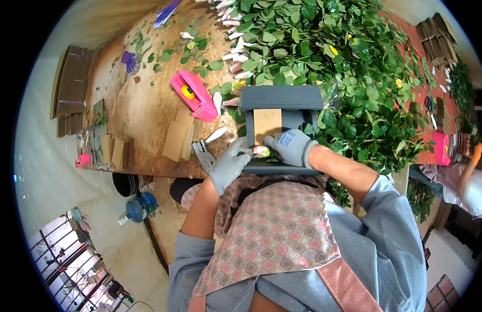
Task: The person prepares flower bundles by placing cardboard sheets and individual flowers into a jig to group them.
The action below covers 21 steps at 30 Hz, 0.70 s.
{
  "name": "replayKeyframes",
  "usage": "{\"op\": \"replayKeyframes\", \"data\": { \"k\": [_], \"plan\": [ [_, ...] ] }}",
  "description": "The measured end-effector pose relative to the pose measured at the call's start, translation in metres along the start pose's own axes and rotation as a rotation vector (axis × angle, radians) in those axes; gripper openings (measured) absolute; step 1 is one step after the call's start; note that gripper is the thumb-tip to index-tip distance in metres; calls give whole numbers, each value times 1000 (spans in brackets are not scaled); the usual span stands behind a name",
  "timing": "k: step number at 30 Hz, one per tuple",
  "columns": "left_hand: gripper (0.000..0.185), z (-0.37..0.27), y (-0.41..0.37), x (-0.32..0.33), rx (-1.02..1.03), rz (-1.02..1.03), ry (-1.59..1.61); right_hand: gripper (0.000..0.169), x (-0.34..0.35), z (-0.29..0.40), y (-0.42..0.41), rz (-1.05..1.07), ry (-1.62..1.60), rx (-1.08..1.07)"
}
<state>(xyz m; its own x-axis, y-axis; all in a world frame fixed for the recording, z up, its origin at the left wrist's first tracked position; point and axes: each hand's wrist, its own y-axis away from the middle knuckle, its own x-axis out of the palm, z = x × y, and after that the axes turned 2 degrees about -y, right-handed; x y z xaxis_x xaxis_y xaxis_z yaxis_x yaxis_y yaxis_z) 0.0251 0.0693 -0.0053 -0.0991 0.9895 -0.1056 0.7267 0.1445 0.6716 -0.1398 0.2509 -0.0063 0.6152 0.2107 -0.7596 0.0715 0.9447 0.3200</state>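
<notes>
A pink-and-green rose bud (261,151) lies between my two gloved hands, over a dark grey ridged stand (280,97). My right hand (291,146), in a grey glove, closes around the rose just behind its head; the stem under the palm is hidden. My left hand (231,160) has its fingertips at the bud's other end, and whether they pinch it is unclear. Under my right fingertips, a cardboard piece (267,123) rests flat on the stand. A metal stapler (204,155) is just left of my left hand.
Leafy rose stems (322,46) with white-wrapped heads (237,50) pile up behind and right. A pink tape dispenser (196,97), cardboard pieces (178,136) and purple gloves (129,62) lie on the wooden table (147,105). A water jug (141,206) is below. Another person (467,191) is far right.
</notes>
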Motion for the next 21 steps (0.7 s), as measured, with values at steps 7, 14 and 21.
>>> {"op": "replayKeyframes", "data": {
  "k": [7,14,21],
  "plan": [
    [63,3,5,-1,8,59,247,23,-5,5,1,-17,39,-15],
    [48,10,17,0,161,-232,-329,25,-2,1,-4,48,130,-96],
    [44,-29,40,42,616,-45,-940,21,-12,9,-9,149,60,-63]
  ]
}}
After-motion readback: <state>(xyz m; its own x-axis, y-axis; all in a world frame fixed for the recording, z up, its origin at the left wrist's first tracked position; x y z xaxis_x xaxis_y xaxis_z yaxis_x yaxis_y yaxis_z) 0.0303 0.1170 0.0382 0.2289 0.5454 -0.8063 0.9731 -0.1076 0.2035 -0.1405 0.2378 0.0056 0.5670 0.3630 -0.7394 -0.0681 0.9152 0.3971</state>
